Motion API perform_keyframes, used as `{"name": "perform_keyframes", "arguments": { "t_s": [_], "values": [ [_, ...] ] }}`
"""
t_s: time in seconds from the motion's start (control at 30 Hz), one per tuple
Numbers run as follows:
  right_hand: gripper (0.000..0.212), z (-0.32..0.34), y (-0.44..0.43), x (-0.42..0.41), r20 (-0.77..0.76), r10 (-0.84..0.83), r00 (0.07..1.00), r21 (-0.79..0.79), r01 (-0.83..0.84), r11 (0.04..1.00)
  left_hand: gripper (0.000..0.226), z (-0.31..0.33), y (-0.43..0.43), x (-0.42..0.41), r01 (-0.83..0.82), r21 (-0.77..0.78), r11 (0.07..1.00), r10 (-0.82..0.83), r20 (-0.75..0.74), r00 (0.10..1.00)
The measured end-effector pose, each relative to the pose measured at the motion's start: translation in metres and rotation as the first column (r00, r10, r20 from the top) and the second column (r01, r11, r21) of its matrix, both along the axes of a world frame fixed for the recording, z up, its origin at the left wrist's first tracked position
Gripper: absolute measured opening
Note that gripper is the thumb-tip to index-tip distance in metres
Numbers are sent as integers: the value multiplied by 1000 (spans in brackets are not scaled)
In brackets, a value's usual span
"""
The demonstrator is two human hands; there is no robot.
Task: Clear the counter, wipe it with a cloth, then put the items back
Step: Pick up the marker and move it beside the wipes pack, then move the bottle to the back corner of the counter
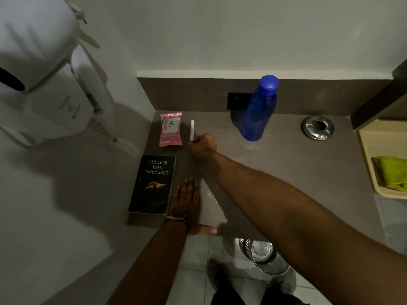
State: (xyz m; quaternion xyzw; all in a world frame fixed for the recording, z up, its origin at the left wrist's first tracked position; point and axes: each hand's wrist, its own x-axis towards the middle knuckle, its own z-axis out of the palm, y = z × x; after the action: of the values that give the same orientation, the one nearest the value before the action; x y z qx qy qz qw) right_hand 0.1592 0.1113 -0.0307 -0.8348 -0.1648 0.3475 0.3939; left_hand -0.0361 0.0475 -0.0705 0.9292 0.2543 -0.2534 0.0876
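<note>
On the brown counter [286, 172], my right hand [203, 146] is closed on the near end of a white pen [192, 128], which lies just right of a pink wipes pack [170, 129]. My left hand [187, 199] rests flat with fingers together on the counter's front edge, beside a black book [152, 186]. A blue water bottle [258, 108] stands upright near the back wall. A yellow-green cloth [391, 172] lies on a cream tray [370, 159] at the right.
A white wall-mounted hair dryer [44, 73] with a coiled cord hangs at the left. A metal ashtray [317, 127] sits at the back right. A black wall socket [239, 101] is behind the bottle. Below the counter stands a metal bin [264, 256] on the tiled floor.
</note>
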Motion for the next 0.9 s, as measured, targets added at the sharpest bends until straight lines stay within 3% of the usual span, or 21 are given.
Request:
{"name": "perform_keyframes", "arguments": {
  "t_s": [0.27, 0.5, 0.7, 0.83, 0.9],
  "values": [
    [39, -8, 14, -1, -130, -67, 989, -45, 62, 997, 169, 2, -2, 2, -79, -71, 994, 78, -11, 997],
    [31, -8, 20, -8, -40, 36, 999, -66, -39, 997, 167, 10, -1, 4, -78, -93, 993, 73, -54, 996],
    [26, -2, 19, -15, -54, 91, 994, -98, -96, 991, 170, 9, -1, 1, -51, -81, 995, 48, -35, 998],
    [23, 11, 4, -15, -42, 70, 997, -54, -72, 996, 168, 8, -1, 1, -38, -63, 997, 35, -38, 999],
    [15, 19, -15, -17, -48, 7, 999, 44, -5, 999, 165, 10, 0, 1, -33, -55, 998, 32, -32, 999]
  ]
}}
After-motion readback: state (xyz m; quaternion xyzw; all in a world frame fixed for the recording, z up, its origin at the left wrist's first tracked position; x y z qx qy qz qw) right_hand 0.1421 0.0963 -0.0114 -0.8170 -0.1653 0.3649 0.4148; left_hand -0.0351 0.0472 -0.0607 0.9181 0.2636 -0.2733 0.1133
